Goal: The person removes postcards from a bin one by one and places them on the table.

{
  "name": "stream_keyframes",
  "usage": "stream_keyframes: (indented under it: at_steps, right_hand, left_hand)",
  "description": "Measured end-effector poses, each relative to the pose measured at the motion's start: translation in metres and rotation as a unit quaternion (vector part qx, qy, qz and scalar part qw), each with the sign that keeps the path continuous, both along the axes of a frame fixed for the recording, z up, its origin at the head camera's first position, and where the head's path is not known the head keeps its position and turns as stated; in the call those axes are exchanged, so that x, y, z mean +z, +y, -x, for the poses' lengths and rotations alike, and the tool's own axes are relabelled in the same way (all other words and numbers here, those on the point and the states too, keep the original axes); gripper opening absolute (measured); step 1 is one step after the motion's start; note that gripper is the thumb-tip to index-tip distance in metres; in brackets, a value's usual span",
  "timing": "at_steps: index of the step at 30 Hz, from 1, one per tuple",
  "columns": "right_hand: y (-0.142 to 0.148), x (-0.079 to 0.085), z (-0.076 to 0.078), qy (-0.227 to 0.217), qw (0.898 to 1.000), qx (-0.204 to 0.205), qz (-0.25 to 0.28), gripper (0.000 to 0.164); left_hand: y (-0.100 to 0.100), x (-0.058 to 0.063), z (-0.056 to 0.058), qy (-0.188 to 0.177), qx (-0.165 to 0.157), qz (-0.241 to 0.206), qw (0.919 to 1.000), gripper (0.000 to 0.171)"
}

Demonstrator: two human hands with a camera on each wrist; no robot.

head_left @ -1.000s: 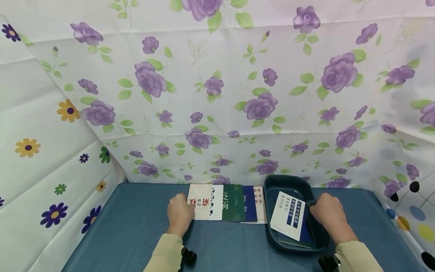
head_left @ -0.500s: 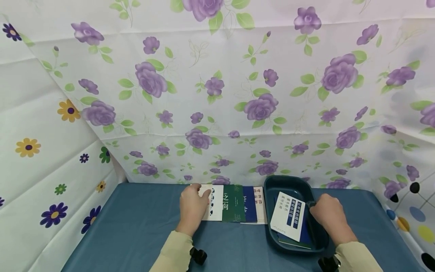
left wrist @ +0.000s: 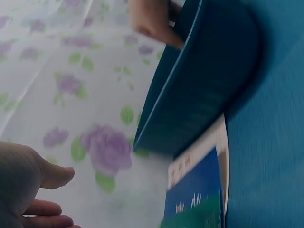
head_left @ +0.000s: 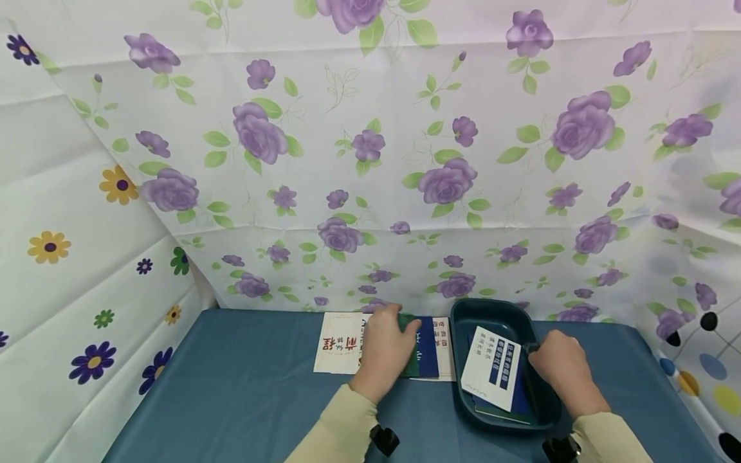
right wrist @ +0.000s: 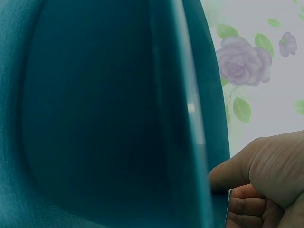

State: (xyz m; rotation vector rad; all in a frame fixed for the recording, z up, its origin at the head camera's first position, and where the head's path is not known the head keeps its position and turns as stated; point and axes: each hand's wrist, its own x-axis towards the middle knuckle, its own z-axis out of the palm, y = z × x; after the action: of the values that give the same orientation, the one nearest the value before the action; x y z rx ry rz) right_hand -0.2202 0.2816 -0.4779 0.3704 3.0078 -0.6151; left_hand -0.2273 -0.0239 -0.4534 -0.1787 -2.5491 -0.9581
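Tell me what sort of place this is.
Probably a makeshift booth: a purple-flowered backdrop rises behind a blue-covered table, with a daisy-patterned sheet on the left and a dotted sheet on the right.

Head view looks forward and down from above the table [head_left: 231, 379], reaching its far edge; left wrist view, nearer, faces right toward the tray [left wrist: 209, 71]; right wrist view, closest, shares it.

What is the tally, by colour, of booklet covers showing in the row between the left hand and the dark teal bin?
Green cover: 1, partly behind the left hand
Dark blue cover: 1
Pale cover: 1
Total: 3
Anything stacked fully underneath cannot be counted.
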Motion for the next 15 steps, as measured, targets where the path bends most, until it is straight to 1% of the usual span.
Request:
stream_keyframes:
  at_steps: [7, 10, 15]
  right_hand:
    - [0.0, 0.0, 0.001, -0.008, 1.0, -0.005, 0.004, 0.032]
    - [0.0, 0.0, 0.001, -0.01, 1.0, -0.004, 0.002, 0.031]
    - [0.0, 0.001, 0.0, -0.01, 1.0, -0.004, 0.002, 0.03]
  left_hand:
    - [0.039, -0.003, -0.007, 0.019, -0.043, 0.02, 0.9987, 0.037]
    - [0.054, -0.006, -0.01, 0.015, -0.064, 0.029, 0.9974, 0.033]
    - [0.077, -0.01, -0.017, 0.008, -0.092, 0.056, 0.9942, 0.036]
